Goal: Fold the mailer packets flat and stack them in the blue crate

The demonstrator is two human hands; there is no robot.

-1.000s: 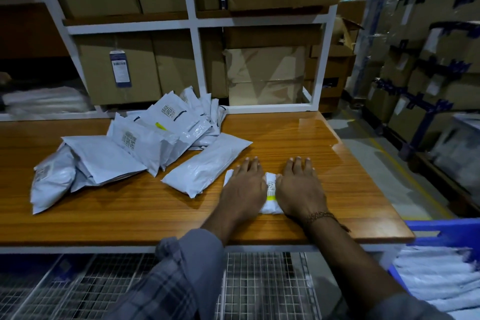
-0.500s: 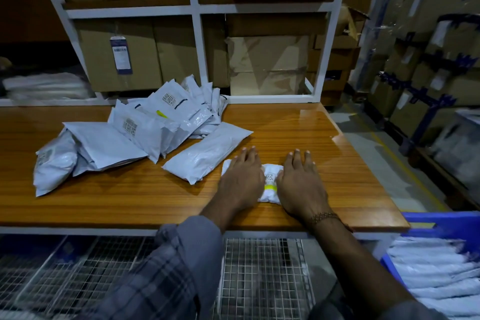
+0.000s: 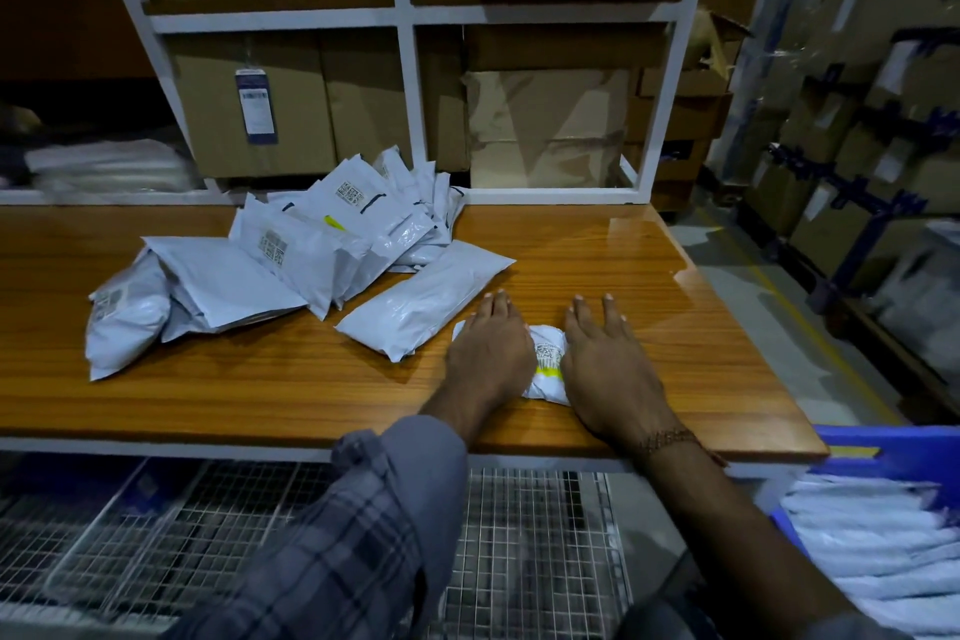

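Little has changed: both hands, left hand [image 3: 491, 353] and right hand [image 3: 608, 364], fingers straight, keep pressing the small white folded mailer packet [image 3: 546, 361] at frame centre; flattening continues, blue plastic crate [image 3: 904, 452] awaits lower right.

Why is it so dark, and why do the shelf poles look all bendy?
Head view: the room is dimly lit, so colours look dull; a pale glare shines on the wooden table near its far right corner. The wide-angle lens bends the white shelf frame outward. The plaid sleeve and wire grid at the bottom are smeared with blur, while the small packet under both hands is fairly sharp.
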